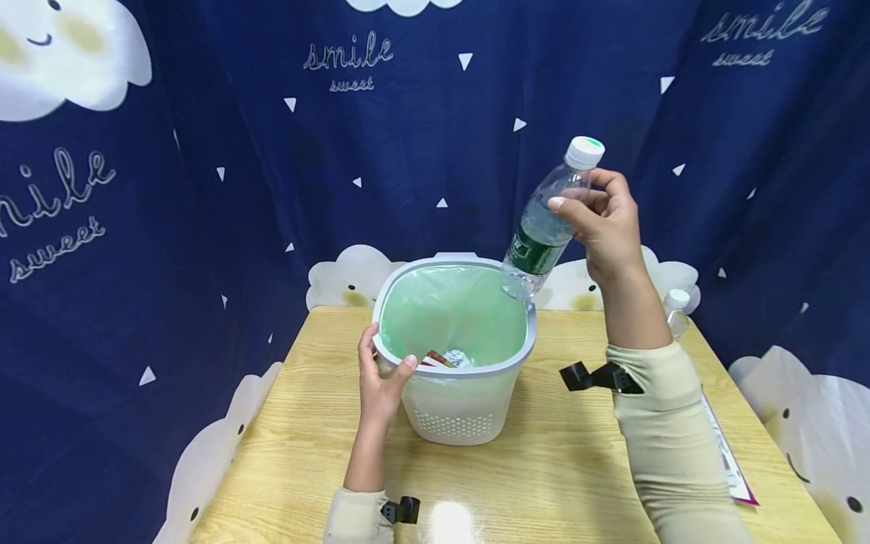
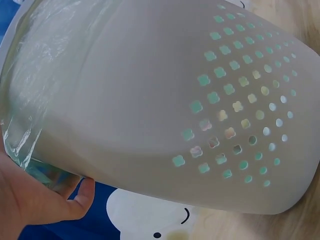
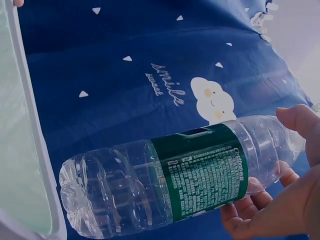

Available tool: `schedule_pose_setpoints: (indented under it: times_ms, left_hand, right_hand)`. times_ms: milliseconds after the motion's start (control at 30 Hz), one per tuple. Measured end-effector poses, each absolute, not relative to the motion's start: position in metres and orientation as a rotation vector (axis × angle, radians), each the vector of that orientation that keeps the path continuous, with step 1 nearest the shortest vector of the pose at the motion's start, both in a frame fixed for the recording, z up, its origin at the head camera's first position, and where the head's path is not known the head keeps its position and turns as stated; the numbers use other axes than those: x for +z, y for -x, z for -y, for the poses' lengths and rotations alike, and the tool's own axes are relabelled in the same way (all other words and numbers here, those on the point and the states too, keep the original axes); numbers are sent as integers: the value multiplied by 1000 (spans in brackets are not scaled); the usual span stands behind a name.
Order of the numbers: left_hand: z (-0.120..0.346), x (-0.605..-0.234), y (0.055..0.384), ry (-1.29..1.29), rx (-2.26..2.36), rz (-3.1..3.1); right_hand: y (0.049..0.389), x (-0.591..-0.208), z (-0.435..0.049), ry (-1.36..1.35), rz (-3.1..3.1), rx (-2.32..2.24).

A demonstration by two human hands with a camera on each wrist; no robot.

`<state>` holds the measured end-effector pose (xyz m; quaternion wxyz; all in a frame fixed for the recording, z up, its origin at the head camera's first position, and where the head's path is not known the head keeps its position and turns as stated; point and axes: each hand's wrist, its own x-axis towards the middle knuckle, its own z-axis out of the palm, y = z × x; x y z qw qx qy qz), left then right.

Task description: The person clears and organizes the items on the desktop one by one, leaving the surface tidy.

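My right hand (image 1: 615, 227) grips a clear plastic bottle (image 1: 533, 249) with a green label and a white cap near its neck. The bottle tilts, its base down and left, overlapping the right rim of the trash can in the head view. In the right wrist view the bottle (image 3: 125, 185) lies across the frame, with its base beside the bin's rim. My left hand (image 1: 382, 385) holds the near left rim of the white trash can (image 1: 458, 412). A green bag (image 1: 448, 302) lines it, and crumpled wrappers (image 1: 445, 359) lie inside.
The can stands on a wooden table (image 1: 306, 423). A second clear bottle (image 1: 677, 310) with a white cap stands at the right, behind my forearm. A flat printed sheet or board (image 1: 730, 461) lies at the right edge. A dark blue curtain (image 1: 408, 151) encloses the table.
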<state>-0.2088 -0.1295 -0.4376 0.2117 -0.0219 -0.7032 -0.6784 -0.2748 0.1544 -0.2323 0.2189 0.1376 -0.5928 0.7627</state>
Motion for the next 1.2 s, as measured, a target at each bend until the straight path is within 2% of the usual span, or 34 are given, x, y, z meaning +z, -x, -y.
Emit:
schedule_pose_setpoints:
  times_ms: [333,633,1200]
  left_hand:
    - [131,-436,208,42,-1919,1938]
    - [126,-407,191,58,-1945,1941]
    - [127,-411,193,53,-1959,1937]
  right_hand:
    - [290,-224,-134,-353,1819,2070]
    - [299,-220,-117,-306,2006,2039]
    - [321,-238,-82,-349,2209,2073]
